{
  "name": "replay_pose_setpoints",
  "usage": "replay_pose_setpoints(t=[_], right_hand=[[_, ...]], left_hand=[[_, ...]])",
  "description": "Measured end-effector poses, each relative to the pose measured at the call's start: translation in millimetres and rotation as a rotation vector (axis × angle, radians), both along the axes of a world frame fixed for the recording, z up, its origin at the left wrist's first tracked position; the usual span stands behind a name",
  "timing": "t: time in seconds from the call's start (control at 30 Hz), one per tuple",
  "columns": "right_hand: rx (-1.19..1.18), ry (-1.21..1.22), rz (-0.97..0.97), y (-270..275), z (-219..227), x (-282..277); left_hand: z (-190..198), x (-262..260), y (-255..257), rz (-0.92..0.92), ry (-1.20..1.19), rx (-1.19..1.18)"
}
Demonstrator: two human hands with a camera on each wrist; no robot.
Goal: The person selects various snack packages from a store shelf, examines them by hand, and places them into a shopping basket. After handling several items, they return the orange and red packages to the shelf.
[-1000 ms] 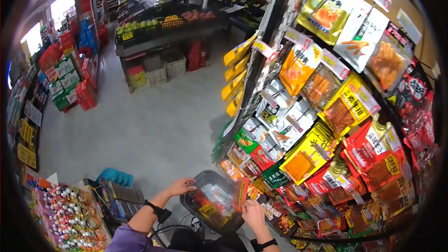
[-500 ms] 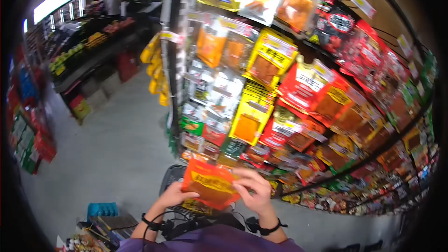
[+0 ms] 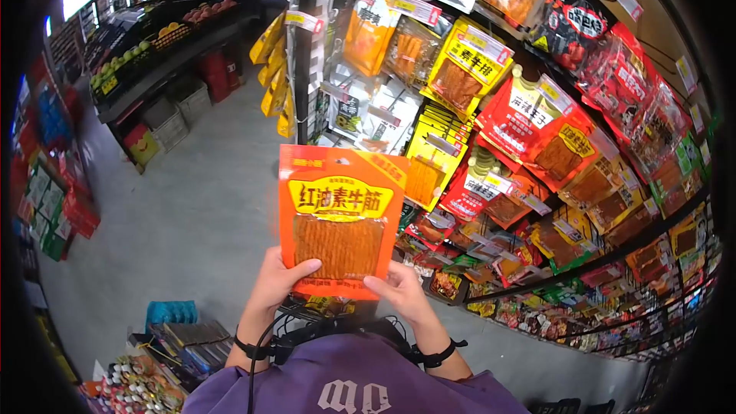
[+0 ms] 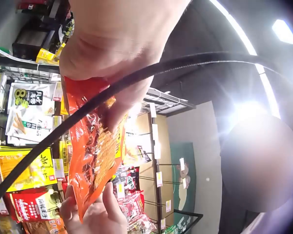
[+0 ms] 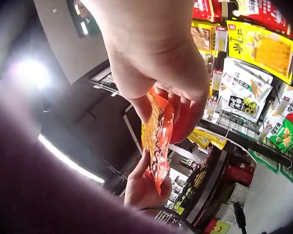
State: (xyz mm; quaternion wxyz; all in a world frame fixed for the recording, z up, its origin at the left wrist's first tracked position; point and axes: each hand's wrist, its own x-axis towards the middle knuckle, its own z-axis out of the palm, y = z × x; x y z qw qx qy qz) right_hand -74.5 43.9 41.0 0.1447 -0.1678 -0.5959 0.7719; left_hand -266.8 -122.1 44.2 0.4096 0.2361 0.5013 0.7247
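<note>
An orange-red snack packet [image 3: 341,249] with a yellow label and a clear window over brown strips stands upright before the body, its printed front toward the head camera. My left hand [image 3: 277,280] pinches its lower left edge, thumb on the front. At the lower right corner my right hand [image 3: 402,291] pinches it the same way. Side-on, the packet [image 4: 95,151] also shows in the left wrist view, with the right hand [image 4: 100,212] at its far end. The right wrist view shows the packet [image 5: 157,136] between both hands. The fingers behind it are mostly hidden.
A rack of hanging snack packets [image 3: 460,73] rises close on the right. Fruit stands [image 3: 153,54] are at the back left, with grey floor [image 3: 192,238] between. A blue basket [image 3: 170,313] is low on the left. A black cable [image 4: 88,105] crosses the left wrist view.
The packet has gone from my right hand over the shopping basket up into both hands, and now stands upright facing the head camera. The left hand has left the basket rim. The view has swung right.
</note>
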Motion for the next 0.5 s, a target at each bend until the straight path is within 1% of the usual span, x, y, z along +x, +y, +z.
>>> replay_pose_setpoints(t=[0.03, 0.13, 0.23, 0.33, 0.5], right_hand=[[0.052, -0.014, -0.073, -5, 0, -3], [0.041, -0.064, -0.09, -8, 2, -9], [0.179, -0.062, -0.122, -1, -8, -12], [0.07, -0.033, -0.19, -5, -10, -17], [0.06, -0.01, -0.188, -9, -7, -9]], left_hand=[[-5, 2, 1, -0.004, -0.024, 0.022], [-5, 8, 3, -0.023, 0.02, 0.011], [2, 7, 7, -0.036, -0.001, 0.009], [5, 6, 9, -0.033, 0.026, 0.006], [-2, 10, 12, -0.035, 0.027, -0.001]])
